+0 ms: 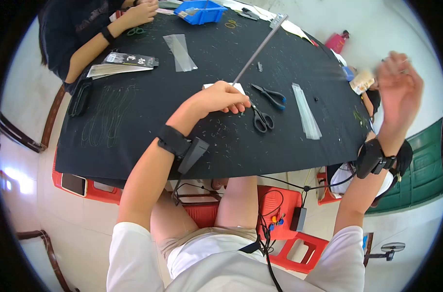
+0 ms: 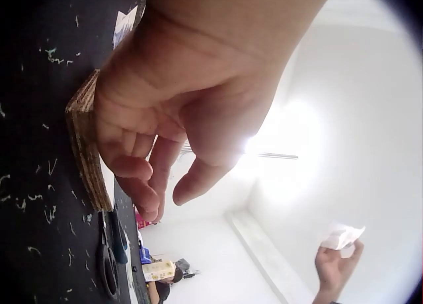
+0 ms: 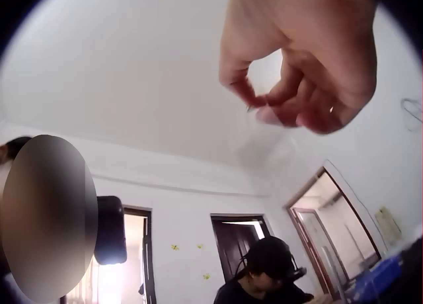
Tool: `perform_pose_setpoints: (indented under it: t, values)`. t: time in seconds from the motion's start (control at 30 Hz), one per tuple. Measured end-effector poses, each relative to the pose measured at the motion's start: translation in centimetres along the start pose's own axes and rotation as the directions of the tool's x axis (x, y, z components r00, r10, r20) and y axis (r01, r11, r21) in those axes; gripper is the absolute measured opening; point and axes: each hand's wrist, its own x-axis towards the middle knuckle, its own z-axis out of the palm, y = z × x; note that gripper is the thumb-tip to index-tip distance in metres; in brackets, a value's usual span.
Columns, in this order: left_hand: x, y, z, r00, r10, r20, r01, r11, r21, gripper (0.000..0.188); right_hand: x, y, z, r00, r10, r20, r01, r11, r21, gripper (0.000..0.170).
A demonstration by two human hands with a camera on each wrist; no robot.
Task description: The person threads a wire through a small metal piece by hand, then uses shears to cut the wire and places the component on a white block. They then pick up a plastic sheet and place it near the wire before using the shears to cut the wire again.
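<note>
At the centre of the head view, the left hand (image 1: pixel 220 100) is lying over a layered block (image 2: pixel 84 145), its fingers bending loosely, the thumb standing apart and nothing visibly being pinched. Judging by its stacked edges, the block is probably behaving as a stiff, steady base, best taken by its sides. Just beyond, a slender grey rod (image 1: pixel 259 49) is slanting towards the upper right; it is likely proving rigid and smooth, with its mid-shaft offering the surest hold. At the right, the right hand (image 1: pixel 400 87) is hanging in the air; the right wrist view is showing thumb and finger meeting, apparently pinching a tiny sliver (image 3: pixel 249 109), too small to identify, presumably light, easily dropped and needing a fingertip hold. Beneath, the black counter (image 1: pixel 148 101) is bearing scattered clippings and, from left to right, looped strands (image 1: pixel 107 117), printed packets (image 1: pixel 131 59), a clear sleeve (image 1: pixel 179 52), a blue tray (image 1: pixel 202 18) at the top, scissors (image 1: pixel 258 116), pliers (image 1: pixel 275 99) and clear strips (image 1: pixel 306 112). Another person (image 1: pixel 80 36) is sitting at the upper left. Around the counter, pale floor tiles (image 1: pixel 92 216) are showing at lower left, red stools (image 1: pixel 282 214) are standing below, and a green panel (image 1: pixel 416 177) is closing the right edge.
</note>
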Motion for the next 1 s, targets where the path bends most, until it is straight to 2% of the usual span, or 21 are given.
perform_pose_setpoints:
  t: [0.03, 0.1, 0.17, 0.23, 0.3, 0.37, 0.43, 0.47, 0.53, 0.57, 0.63, 0.67, 0.7, 0.77, 0.8, 0.83, 0.9, 0.93, 0.97, 1.0]
  values:
    - [0.0, 0.0, 0.1, 1.0, -0.002, 0.014, 0.002, 1.0, 0.004, 0.023, -0.7, 0.8, -1.1, 0.993, 0.115, 0.027, -0.116, 0.993, 0.024, 0.014]
    - [0.0, 0.0, 0.4, 1.0, -0.008, 0.016, 0.008, 1.0, 0.014, 0.023, -1.4, 2.8, -4.5, 0.919, 0.329, 0.217, -0.342, 0.939, 0.028, 0.015]
    - [0.2, 0.0, 0.6, 0.998, -0.008, 0.055, 0.006, 1.0, 0.022, 0.023, -1.6, 4.9, -7.8, 0.81, 0.493, 0.319, -0.481, 0.868, -0.12, 0.018]
    - [0.0, 0.1, 0.9, 0.997, -0.043, 0.059, 0.041, 0.998, 0.045, 0.023, -1.8, 7.6, -10.0, 0.805, 0.576, 0.142, -0.531, 0.807, -0.258, 0.017]
    - [0.1, 0.1, 0.9, 0.996, -0.051, 0.067, 0.047, 0.997, 0.057, 0.023, -1.6, 10.2, -12.9, 0.703, 0.705, 0.099, -0.656, 0.695, -0.293, 0.016]
    - [0.1, 0.1, 0.8, 0.996, -0.057, 0.069, 0.052, 0.996, 0.071, 0.023, -1.7, 12.8, -14.3, 0.686, 0.727, -0.032, -0.715, 0.665, -0.215, 0.013]
    - [0.2, -0.1, 0.8, 0.997, -0.043, 0.071, 0.039, 0.998, 0.053, 0.023, -1.8, 14.2, -15.3, 0.565, 0.807, -0.174, -0.813, 0.507, -0.287, 0.011]
    - [0.2, -0.1, 0.8, 0.996, -0.045, 0.076, 0.04, 0.997, 0.059, 0.023, -1.8, 15.1, -15.6, 0.564, 0.807, -0.172, -0.813, 0.508, -0.283, 0.011]
    - [0.3, -0.2, 0.8, 0.995, -0.046, 0.083, 0.041, 0.998, 0.056, 0.023, -1.3, 17.4, -16.4, 0.439, 0.869, -0.229, -0.817, 0.28, -0.504, 0.009]
    - [0.3, -0.2, 0.8, 0.995, -0.041, 0.091, 0.036, 0.998, 0.053, 0.023, -1.2, 18.3, -16.8, 0.436, 0.872, -0.222, -0.818, 0.281, -0.502, 0.009]
    - [0.3, -0.2, 0.7, 0.995, -0.045, 0.09, 0.04, 0.998, 0.057, 0.024, -1.1, 20.0, -17.4, 0.509, 0.786, -0.351, -0.714, 0.157, -0.683, 0.008]
    - [0.3, -0.2, 0.7, 0.995, -0.04, 0.092, 0.034, 0.998, 0.06, 0.024, -1.1, 20.7, -17.6, 0.564, 0.735, -0.376, -0.689, 0.168, -0.705, 0.008]
    - [0.3, -0.1, 0.8, 0.995, -0.045, 0.089, 0.04, 0.997, 0.062, 0.024, -0.9, 21.3, -17.9, 0.562, 0.738, -0.372, -0.69, 0.171, -0.703, 0.008]
    - [0.2, -0.1, 0.8, 0.995, -0.039, 0.091, 0.032, 0.997, 0.072, 0.024, -0.3, 22.1, -18.8, 0.626, 0.67, -0.399, -0.576, 0.053, -0.815, 0.01]
    - [0.2, -0.1, 0.8, 0.995, -0.045, 0.091, 0.038, 0.996, 0.076, 0.024, -0.3, 23.5, -20.5, 0.711, 0.652, -0.264, -0.462, 0.149, -0.874, 0.012]
    - [0.3, -0.2, 0.8, 0.994, -0.047, 0.095, 0.04, 0.997, 0.071, 0.024, -0.4, 24.6, -22.4, 0.709, 0.653, -0.264, -0.467, 0.155, -0.871, 0.012]
    - [0.3, -0.2, 0.8, 0.993, -0.056, 0.104, 0.049, 0.996, 0.072, 0.024, -0.7, 24.9, -22.2, 0.812, 0.476, -0.339, -0.451, 0.141, -0.881, 0.013]
    - [0.2, -0.1, 0.8, 0.993, -0.056, 0.1, 0.049, 0.996, 0.076, 0.025, -0.9, 24.9, -22.1, 0.827, 0.439, -0.352, -0.397, 0.011, -0.918, 0.018]
    - [0.3, 0.0, 0.8, 0.994, -0.053, 0.095, 0.046, 0.996, 0.08, 0.025, -1.0, 24.7, -21.6, 0.826, 0.439, -0.354, -0.4, 0.013, -0.916, 0.018]
    - [0.3, -0.1, 0.7, 0.994, -0.056, 0.097, 0.048, 0.995, 0.083, 0.025, -1.3, 24.7, -20.9, 0.817, 0.389, -0.426, -0.43, -0.082, -0.899, 0.026]
